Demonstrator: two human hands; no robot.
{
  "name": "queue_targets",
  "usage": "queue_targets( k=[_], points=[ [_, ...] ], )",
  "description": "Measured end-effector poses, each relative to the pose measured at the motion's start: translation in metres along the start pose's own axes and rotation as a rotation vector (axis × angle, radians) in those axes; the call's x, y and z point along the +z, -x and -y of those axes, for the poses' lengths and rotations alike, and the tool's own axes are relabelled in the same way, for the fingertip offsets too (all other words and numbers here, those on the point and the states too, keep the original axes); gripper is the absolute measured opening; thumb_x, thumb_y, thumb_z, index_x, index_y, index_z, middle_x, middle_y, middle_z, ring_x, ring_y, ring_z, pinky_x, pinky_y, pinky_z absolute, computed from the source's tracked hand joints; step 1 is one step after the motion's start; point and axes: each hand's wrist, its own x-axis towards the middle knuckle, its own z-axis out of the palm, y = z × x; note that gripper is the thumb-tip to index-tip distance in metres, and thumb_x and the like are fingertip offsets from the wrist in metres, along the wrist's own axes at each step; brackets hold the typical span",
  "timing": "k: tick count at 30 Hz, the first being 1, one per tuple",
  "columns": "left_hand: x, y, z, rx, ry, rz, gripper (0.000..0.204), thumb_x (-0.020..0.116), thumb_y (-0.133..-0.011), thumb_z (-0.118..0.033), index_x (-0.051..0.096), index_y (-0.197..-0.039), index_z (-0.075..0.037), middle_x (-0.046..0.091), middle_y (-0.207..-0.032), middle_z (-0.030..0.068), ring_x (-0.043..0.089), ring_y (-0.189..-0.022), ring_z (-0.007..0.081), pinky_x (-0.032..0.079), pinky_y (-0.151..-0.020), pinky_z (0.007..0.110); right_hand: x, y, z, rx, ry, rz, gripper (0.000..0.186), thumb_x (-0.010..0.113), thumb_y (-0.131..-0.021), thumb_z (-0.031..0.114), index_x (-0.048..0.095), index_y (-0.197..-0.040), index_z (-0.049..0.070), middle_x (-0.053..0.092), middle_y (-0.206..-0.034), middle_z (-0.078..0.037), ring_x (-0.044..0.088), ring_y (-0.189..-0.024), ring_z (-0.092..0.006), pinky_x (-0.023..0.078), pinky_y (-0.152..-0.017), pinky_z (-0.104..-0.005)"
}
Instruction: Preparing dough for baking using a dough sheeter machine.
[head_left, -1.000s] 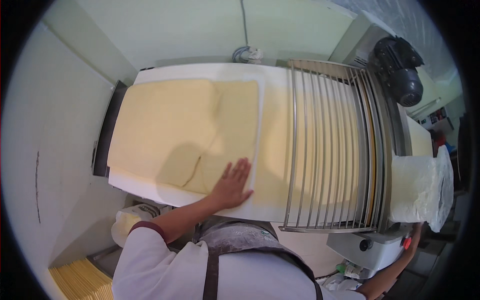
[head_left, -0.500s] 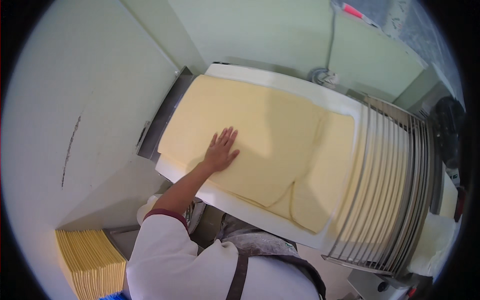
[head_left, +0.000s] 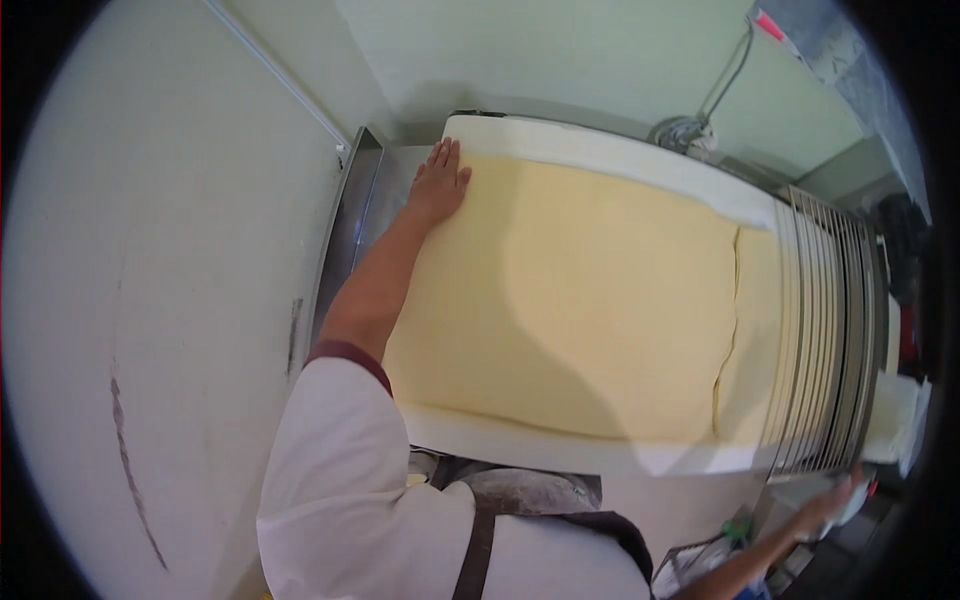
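A wide, pale yellow sheet of dough (head_left: 600, 310) lies on the white belt (head_left: 580, 148) of what looks like a dough sheeter. A folded-over layer ends in a wavy edge near the dough's right side, with more dough showing beyond it. My left hand (head_left: 441, 185) rests at the far left corner of the dough, fingers stretched out, holding nothing. Down at the lower right, my right hand (head_left: 835, 500) is beside a small red part (head_left: 872, 488) of the machine's front. Its fingers are small and blurred, so what they touch is unclear.
A metal wire guard (head_left: 825, 330) stands across the belt at the right. The metal end tray (head_left: 345, 220) sits at the left, close to a pale wall (head_left: 200, 300) with dark scuffs. A coiled grey cable (head_left: 680, 132) lies against the back wall.
The dough has shifted right, its folded edge now close to the guard. My left hand has moved from the dough's middle to its far left corner. My right hand has come into view.
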Motion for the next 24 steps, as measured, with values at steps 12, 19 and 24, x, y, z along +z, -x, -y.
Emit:
queue_targets(
  k=[12, 19, 24],
  points=[
    [-0.048, 0.286, 0.007, -0.745, 1.392, 0.304, 0.042, 0.064, -0.089, -0.011, 0.048, -0.125, 0.005, 0.060, -0.117, 0.0139, 0.059, -0.107, 0.0205, 0.047, -0.092, 0.031, 0.162, 0.090, 0.609, -0.294, -0.698, 0.965, 0.086, 0.071, -0.075, 0.045, 0.035, -0.140, 0.000, 0.028, -0.147, -0.026, 0.020, -0.141, -0.0388, 0.013, -0.113, -0.0569],
    [-0.087, 0.245, 0.002, -0.746, 1.358, 0.693, 0.033, 0.060, -0.092, -0.016, 0.054, -0.118, 0.003, 0.063, -0.111, 0.0131, 0.062, -0.103, 0.0222, 0.052, -0.088, 0.033, 0.189, 0.090, 0.653, -0.241, -0.614, 0.509, 0.051, 0.057, -0.085, 0.027, 0.049, -0.126, -0.002, 0.053, -0.122, -0.027, 0.054, -0.116, -0.0360, 0.044, -0.096, -0.0487],
    [-0.040, 0.137, -0.006, -0.710, 1.616, 0.796, 0.038, 0.060, -0.092, -0.022, 0.053, -0.122, 0.002, 0.064, -0.113, 0.0145, 0.064, -0.102, 0.0256, 0.054, -0.087, 0.037, 0.178, 0.072, 0.618, -0.036, -0.999, 0.793, 0.041, 0.050, -0.084, 0.011, 0.053, -0.124, 0.001, 0.061, -0.115, -0.020, 0.063, -0.100, -0.0342, 0.053, -0.082, -0.0394]
  ],
)
